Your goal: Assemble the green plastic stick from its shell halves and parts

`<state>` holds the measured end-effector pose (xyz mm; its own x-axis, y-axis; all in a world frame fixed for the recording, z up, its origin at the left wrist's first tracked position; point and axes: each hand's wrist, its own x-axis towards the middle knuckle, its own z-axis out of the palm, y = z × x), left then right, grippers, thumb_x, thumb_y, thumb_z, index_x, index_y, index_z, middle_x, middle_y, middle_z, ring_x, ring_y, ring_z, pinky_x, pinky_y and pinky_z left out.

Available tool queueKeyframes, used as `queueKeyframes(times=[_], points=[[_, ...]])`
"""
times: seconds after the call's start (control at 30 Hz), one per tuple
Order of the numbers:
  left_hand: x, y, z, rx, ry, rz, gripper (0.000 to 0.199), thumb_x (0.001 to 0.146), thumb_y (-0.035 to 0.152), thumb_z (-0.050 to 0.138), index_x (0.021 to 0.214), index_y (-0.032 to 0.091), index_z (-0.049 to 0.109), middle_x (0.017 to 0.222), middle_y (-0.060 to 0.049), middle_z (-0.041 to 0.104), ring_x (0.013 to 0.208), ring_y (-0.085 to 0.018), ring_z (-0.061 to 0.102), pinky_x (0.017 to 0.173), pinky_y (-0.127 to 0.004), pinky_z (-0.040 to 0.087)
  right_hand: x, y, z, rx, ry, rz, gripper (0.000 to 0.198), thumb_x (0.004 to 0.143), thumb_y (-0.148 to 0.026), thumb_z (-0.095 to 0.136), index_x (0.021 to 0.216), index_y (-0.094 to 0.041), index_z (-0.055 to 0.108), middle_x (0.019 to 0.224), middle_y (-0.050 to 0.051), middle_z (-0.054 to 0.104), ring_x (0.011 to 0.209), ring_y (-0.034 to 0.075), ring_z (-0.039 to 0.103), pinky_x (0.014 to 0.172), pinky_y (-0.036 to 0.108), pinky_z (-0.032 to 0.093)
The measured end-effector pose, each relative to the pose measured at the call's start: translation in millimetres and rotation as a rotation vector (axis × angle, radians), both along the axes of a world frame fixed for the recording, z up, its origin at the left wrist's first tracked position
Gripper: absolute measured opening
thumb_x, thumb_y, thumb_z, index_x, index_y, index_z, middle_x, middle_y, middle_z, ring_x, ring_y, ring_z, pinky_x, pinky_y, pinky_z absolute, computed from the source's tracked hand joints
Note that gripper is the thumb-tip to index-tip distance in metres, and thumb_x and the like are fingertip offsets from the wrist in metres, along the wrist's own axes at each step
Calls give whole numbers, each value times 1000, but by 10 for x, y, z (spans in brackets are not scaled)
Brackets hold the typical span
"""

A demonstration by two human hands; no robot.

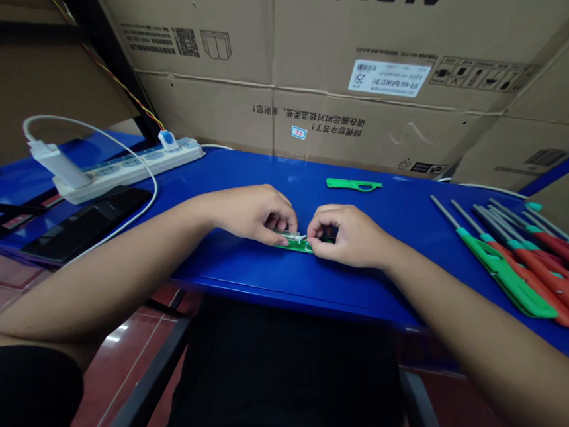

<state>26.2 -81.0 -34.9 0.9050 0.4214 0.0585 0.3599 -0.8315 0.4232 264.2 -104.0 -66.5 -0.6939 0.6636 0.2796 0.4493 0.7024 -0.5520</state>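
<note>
Both hands were down on the blue table (240, 263), pinching one small green part (298, 243) between them. The left hand (252, 212) had its fingers curled tight on the part's left end, and the right hand (347, 235) was closed on the other end. Another green piece (353, 185) lay further back — a row of long lighters (519, 267) sat off to the right, and a power strip (129, 167) was on the left.

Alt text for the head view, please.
Two bare hands, left hand and right hand, pinch a small green part on a blue table. Long lighters lie to the right, a power strip to the left.
</note>
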Motion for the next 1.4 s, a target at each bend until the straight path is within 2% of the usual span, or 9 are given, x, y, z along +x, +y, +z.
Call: queueKeyframes(times=[1.03,1.4], points=[[12,-12,-1,13,-45,-13,18,85,28,69,100,18,75,79,-3,69,68,-11,61,64,-21,47,-4,-9,53,-78,26,-50,4,74,-21,65,73,-17,68,77,1,64,67,11,56,64,26,45],[24,-17,-9,-24,-63,-26,19,86,27,68,101,17,75,81,-4,70,68,-11,63,64,-21,48,0,-7,52,-91,44,-33,7,76,-24,65,75,-17,68,77,1,64,66,11,57,64,27,47]])
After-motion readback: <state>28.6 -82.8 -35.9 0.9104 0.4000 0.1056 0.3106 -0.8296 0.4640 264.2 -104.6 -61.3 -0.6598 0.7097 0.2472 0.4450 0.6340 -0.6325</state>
